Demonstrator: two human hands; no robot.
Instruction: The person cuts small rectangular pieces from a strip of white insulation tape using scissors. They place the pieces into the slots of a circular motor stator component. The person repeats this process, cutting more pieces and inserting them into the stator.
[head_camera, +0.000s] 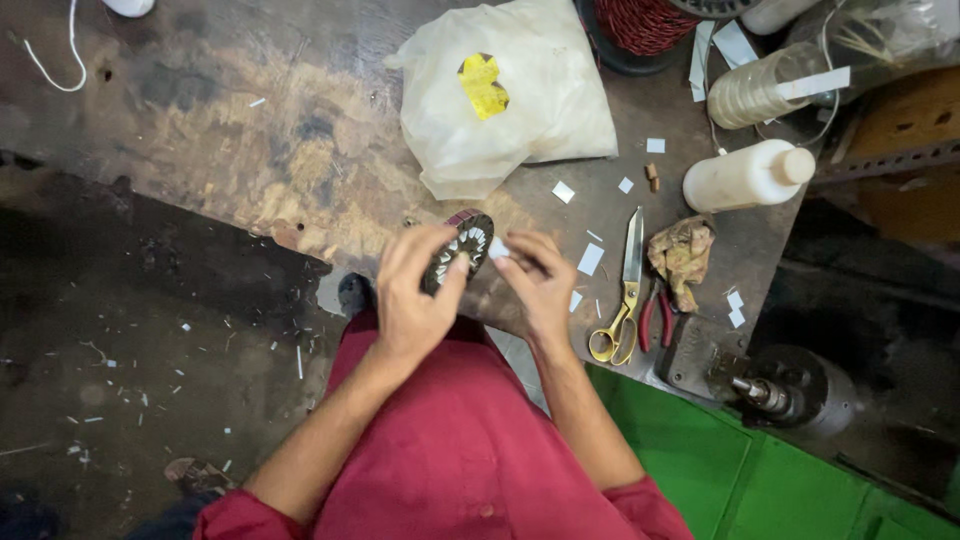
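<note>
While your left hand (412, 290) clenches its fingers around the round slotted motor core (458, 250), your right hand (538, 282) pinches a small white paper slip (498, 248) against its rim.

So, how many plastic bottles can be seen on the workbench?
2. One white bottle lies on its side near the right edge of the workbench. One clear bottle lies just behind it. The frame cuts another white object at the top, so more may be hidden.
</note>
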